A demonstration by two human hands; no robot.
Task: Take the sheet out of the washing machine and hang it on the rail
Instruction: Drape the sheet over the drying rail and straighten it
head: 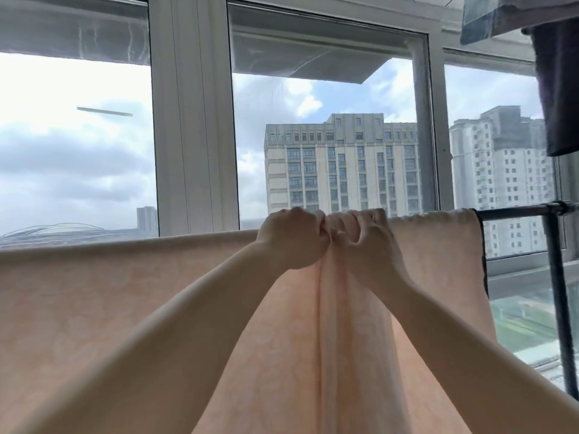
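Already the sheet [125, 308] is hanging over the rail [520, 210], both the left hand [291, 238] and right hand [366, 236] pinching a bunched fold; tugging unevenly is likely risking it sliding off.

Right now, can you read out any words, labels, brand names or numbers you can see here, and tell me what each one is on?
No readable text anywhere in this view.
The pink sheet, gripped by the left hand and right hand, bears only a faint pattern, no label.
The black rail shows no marking.
The buildings outside show no legible sign.
The dark cloth hanging at upper right shows no tag.
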